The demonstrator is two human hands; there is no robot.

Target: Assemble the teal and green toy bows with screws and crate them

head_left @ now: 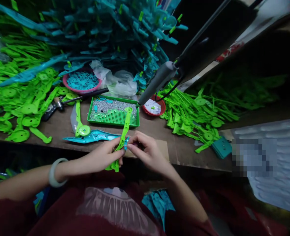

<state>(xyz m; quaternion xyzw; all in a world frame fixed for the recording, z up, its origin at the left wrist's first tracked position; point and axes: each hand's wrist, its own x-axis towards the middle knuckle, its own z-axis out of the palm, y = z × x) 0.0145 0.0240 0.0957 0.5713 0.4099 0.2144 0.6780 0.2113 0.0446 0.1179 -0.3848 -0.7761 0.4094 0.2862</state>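
Note:
My left hand [105, 155] is closed around a long lime-green plastic part [125, 127], which stands up at a slant near the table's front edge. Against that part lies a small blue plastic piece [125, 143], pinched by the fingertips of my right hand [146, 150]. The right fingers hide part of it. Just behind my left hand rests a long blue plastic shell [93, 136], hollow side up. Another green part [82, 130] with a round disc lies at its far edge.
A green tray [113, 123] holds many small metal bits. Beyond are a pink bowl [82, 91] of blue pieces, a red bowl [157, 113] of white pieces, and a hammer [81, 97]. A grey electric screwdriver [158, 80] hangs over the tray. Green parts [191, 109] are heaped on both sides.

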